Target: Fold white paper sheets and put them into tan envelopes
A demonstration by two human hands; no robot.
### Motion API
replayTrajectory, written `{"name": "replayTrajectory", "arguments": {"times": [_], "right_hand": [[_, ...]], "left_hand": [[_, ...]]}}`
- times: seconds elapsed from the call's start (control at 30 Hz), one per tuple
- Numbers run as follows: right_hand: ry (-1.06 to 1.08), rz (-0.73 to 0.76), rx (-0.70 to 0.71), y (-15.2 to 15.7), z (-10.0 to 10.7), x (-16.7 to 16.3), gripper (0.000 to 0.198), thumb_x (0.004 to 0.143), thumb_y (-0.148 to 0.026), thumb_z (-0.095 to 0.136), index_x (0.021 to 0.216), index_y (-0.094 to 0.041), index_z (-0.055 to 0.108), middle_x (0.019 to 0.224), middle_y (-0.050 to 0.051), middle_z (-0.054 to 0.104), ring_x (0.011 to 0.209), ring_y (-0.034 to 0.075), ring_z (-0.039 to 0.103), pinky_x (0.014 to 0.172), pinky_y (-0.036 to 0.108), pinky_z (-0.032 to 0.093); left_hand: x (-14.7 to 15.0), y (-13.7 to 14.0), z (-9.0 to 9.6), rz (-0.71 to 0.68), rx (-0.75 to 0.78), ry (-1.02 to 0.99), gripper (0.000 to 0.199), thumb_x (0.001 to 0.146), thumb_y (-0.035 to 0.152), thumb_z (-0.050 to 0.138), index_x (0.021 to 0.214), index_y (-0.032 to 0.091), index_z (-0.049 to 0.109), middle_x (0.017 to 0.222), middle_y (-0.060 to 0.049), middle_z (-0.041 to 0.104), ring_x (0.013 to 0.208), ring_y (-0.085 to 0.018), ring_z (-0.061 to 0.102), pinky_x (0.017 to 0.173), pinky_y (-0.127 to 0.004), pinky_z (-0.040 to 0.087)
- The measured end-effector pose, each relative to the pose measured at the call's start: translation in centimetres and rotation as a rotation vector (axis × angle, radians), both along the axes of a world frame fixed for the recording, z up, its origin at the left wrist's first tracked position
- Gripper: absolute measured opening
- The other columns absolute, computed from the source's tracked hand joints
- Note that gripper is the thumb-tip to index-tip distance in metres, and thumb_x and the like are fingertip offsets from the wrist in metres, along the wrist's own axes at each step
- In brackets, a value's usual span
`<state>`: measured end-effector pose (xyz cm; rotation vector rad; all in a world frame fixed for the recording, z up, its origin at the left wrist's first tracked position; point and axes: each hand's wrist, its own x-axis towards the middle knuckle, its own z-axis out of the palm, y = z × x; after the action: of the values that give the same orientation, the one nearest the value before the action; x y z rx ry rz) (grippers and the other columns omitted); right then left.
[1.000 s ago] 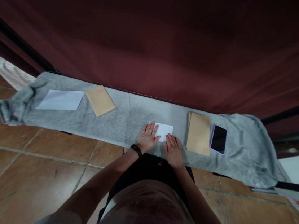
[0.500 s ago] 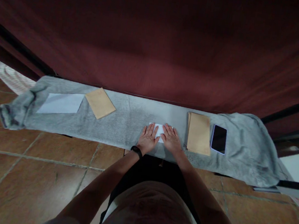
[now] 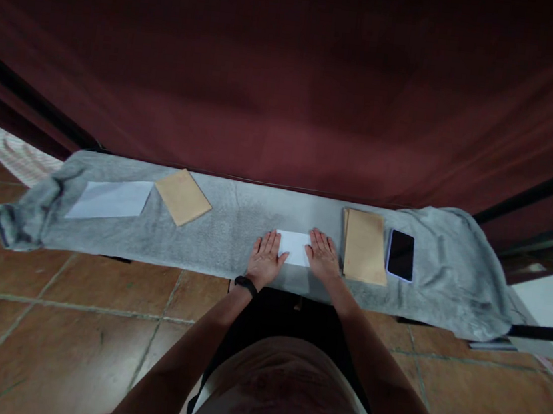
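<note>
A small white paper (image 3: 293, 248), apparently folded, lies flat on the grey cloth in front of me. My left hand (image 3: 267, 254) rests on its left edge, fingers stretched out flat. Over the paper's right edge lies my right hand (image 3: 323, 254), also flat with fingers extended. The middle of the paper shows between the two hands, while its side edges are partly covered. Close to the right hand is a stack of brown envelopes (image 3: 366, 246).
A dark-screened phone (image 3: 401, 254) lies right of the stack. To the left are another brown envelope (image 3: 183, 197) and a larger white sheet (image 3: 110, 199). The grey cloth (image 3: 221, 247) covers a narrow table against a dark red curtain (image 3: 289, 101).
My hands have slid apart, the left one leftward and the right one slightly rightward, so more of the white paper shows between them. The view has tilted slightly.
</note>
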<state>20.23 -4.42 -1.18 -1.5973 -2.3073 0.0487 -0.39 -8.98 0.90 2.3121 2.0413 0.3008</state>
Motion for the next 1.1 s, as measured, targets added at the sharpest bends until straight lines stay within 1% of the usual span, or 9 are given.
{"name": "replayTrajectory", "arguments": {"times": [0.1, 0.27, 0.33, 0.47, 0.57, 0.67, 0.8, 0.93, 1.1], "right_hand": [[0.016, -0.018, 0.004, 0.0, 0.1, 0.3, 0.054, 0.104, -0.032, 0.030, 0.154, -0.012, 0.037, 0.157, 0.013, 0.042, 0.146, 0.026, 0.038, 0.121, 0.048, 0.025], [0.058, -0.121, 0.011, -0.9, 0.8, -0.5, 0.054, 0.104, -0.029, 0.031, 0.151, -0.005, 0.040, 0.157, 0.019, 0.040, 0.146, 0.029, 0.038, 0.120, 0.050, 0.027], [0.079, -0.065, 0.010, -1.6, 1.2, -1.3, 0.053, 0.104, -0.029, 0.031, 0.151, -0.006, 0.041, 0.157, 0.017, 0.040, 0.146, 0.028, 0.037, 0.120, 0.049, 0.028], [0.108, 0.167, -0.042, -3.1, 1.6, -2.8, 0.050, 0.103, -0.026, 0.032, 0.149, -0.010, 0.047, 0.156, 0.013, 0.045, 0.145, 0.024, 0.040, 0.121, 0.044, 0.032], [0.101, 0.209, -0.071, -3.6, 1.5, -3.1, 0.050, 0.103, -0.023, 0.032, 0.148, -0.009, 0.047, 0.155, 0.013, 0.046, 0.143, 0.024, 0.043, 0.121, 0.045, 0.032], [0.072, 0.201, -0.075, -3.3, 1.2, -3.0, 0.050, 0.102, -0.023, 0.035, 0.150, -0.012, 0.045, 0.157, 0.011, 0.042, 0.146, 0.026, 0.039, 0.122, 0.047, 0.029], [0.050, 0.132, -0.084, -2.3, 1.0, -3.1, 0.051, 0.103, -0.024, 0.035, 0.153, -0.016, 0.041, 0.159, 0.008, 0.038, 0.148, 0.026, 0.036, 0.123, 0.049, 0.024], [0.043, 0.090, -0.082, -1.4, 0.9, -3.3, 0.052, 0.104, -0.027, 0.034, 0.154, -0.015, 0.039, 0.160, 0.009, 0.037, 0.148, 0.026, 0.034, 0.123, 0.050, 0.022], [0.048, 0.039, -0.059, -1.1, 0.7, -2.9, 0.054, 0.105, -0.034, 0.035, 0.154, -0.012, 0.038, 0.159, 0.011, 0.038, 0.148, 0.028, 0.034, 0.122, 0.050, 0.023]], "left_hand": [[-0.3, -0.1, 0.1, 0.011, 0.000, 0.007, 0.064, 0.104, 0.045, 0.028, 0.156, 0.008, 0.031, 0.161, -0.015, 0.033, 0.153, -0.026, 0.024, 0.125, -0.048, 0.021], [-0.2, -0.3, 0.4, 0.022, 0.024, -0.003, 0.061, 0.104, 0.040, 0.026, 0.156, 0.007, 0.031, 0.161, -0.016, 0.034, 0.153, -0.027, 0.024, 0.125, -0.051, 0.021], [0.2, -0.3, 0.6, 0.000, 0.046, -0.025, 0.059, 0.105, 0.038, 0.025, 0.156, 0.009, 0.031, 0.161, -0.015, 0.035, 0.153, -0.027, 0.024, 0.125, -0.050, 0.021], [1.1, -0.5, 0.8, -0.167, 0.027, -0.079, 0.055, 0.105, 0.033, 0.022, 0.155, 0.012, 0.034, 0.161, -0.010, 0.036, 0.152, -0.021, 0.026, 0.126, -0.044, 0.023], [1.5, -0.6, 0.6, -0.213, -0.008, -0.084, 0.055, 0.106, 0.034, 0.021, 0.154, 0.011, 0.037, 0.161, -0.011, 0.036, 0.152, -0.020, 0.027, 0.126, -0.042, 0.024], [1.5, -0.4, 0.4, -0.191, -0.020, -0.056, 0.057, 0.106, 0.038, 0.023, 0.154, 0.009, 0.036, 0.162, -0.013, 0.033, 0.152, -0.022, 0.024, 0.126, -0.043, 0.021], [1.6, 0.2, 0.3, -0.138, -0.035, -0.034, 0.060, 0.106, 0.042, 0.025, 0.155, 0.009, 0.033, 0.163, -0.013, 0.030, 0.153, -0.023, 0.021, 0.126, -0.044, 0.019], [1.6, 0.9, 0.5, -0.110, -0.061, -0.025, 0.062, 0.105, 0.044, 0.025, 0.156, 0.010, 0.033, 0.163, -0.012, 0.030, 0.153, -0.024, 0.021, 0.126, -0.044, 0.019], [0.9, 1.0, 0.4, -0.078, -0.032, -0.025, 0.062, 0.105, 0.044, 0.027, 0.157, 0.010, 0.030, 0.162, -0.014, 0.031, 0.153, -0.025, 0.024, 0.125, -0.047, 0.020]]}}
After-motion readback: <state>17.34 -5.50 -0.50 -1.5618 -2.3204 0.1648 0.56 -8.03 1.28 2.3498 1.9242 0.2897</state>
